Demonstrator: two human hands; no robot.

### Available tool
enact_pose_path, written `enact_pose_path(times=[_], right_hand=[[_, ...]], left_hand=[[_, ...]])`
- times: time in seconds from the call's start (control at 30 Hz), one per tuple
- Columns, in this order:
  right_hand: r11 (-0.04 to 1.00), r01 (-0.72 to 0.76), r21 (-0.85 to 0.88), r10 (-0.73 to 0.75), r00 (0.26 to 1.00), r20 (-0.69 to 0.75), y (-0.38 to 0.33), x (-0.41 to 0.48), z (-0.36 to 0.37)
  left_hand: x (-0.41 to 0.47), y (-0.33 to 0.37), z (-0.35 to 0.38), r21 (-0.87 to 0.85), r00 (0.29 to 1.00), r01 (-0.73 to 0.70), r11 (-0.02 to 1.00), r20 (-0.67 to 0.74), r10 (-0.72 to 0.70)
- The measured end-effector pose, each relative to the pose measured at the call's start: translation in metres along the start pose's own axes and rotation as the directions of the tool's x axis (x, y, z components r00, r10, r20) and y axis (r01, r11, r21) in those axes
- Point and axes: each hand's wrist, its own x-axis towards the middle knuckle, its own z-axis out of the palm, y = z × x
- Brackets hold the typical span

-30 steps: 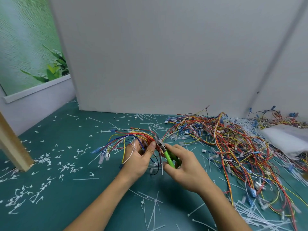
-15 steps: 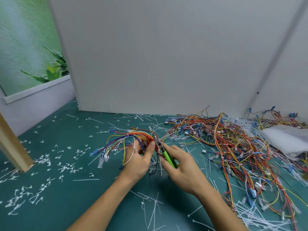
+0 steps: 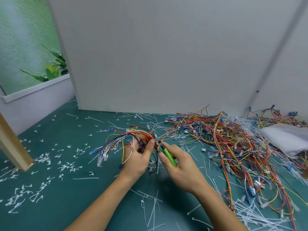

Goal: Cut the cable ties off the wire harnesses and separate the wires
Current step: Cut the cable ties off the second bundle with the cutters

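Our left hand (image 3: 138,157), grip clenched, holds a multicoloured wire harness (image 3: 123,139) just above the teal tabletop (image 3: 66,189). Our right hand (image 3: 182,169) grasps green-handled cutters (image 3: 168,155), tips at the harness beside the left thumb. Tangled wire pile (image 3: 233,147) lies right; white cut ties (image 3: 153,209) scattered.

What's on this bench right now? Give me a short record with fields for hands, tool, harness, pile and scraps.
left hand: left hand holds the wire harness, thumb up near the bundled point
right hand: right hand grips the cutter
tool: green handle, tip at the harness beside the left thumb
pile: pile of harnesses lies to the right, tangled
scraps: cut cable ties scattered over the table
cut done: cannot tell
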Motion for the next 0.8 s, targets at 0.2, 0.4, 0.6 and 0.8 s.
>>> enact_pose_path(times=[0.2, 0.4, 0.6, 0.8], right_hand=[[0.997, -0.067, 0.037, 0.069, 0.996, -0.051, -0.0006, -0.0019, 0.0024], [0.994, -0.074, 0.076, 0.076, 0.997, -0.031, -0.0006, -0.0010, 0.0004], [0.993, -0.063, 0.103, 0.063, 0.998, 0.008, -0.0009, 0.0000, -0.0011], [1.000, -0.009, -0.029, 0.007, 0.999, -0.047, -0.0012, -0.0007, -0.0023]], left_hand=[[0.0006, -0.0002, -0.0008, 0.015, 1.000, 0.017, 1.000, -0.001, -0.017], [-0.0002, 0.0016, 0.0003, 0.016, 1.000, 0.019, 1.000, 0.000, -0.019], [0.0009, 0.0047, -0.0014, 0.020, 1.000, 0.015, 1.000, 0.024, -0.015], [-0.0009, 0.0044, -0.0016, 0.009, 0.999, 0.020, 1.000, 0.032, -0.020]])
